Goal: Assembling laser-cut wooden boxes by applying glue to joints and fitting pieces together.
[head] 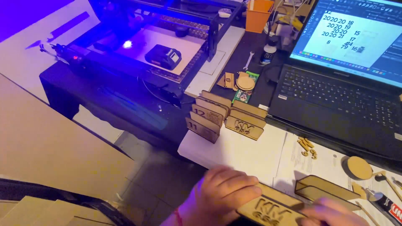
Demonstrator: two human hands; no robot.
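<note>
At the table edge [197, 152], both hands' grip [228, 190] holds plaque [272, 211].

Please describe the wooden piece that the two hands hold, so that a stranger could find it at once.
Start at the open laptop and come down to the bottom edge, below the white paper. The engraved wooden plaque lies between the left hand and right hand. Unlike the plaques standing in rows, it is held.

left hand [226, 194] fingers curled, right hand [331, 213] gripping
</note>
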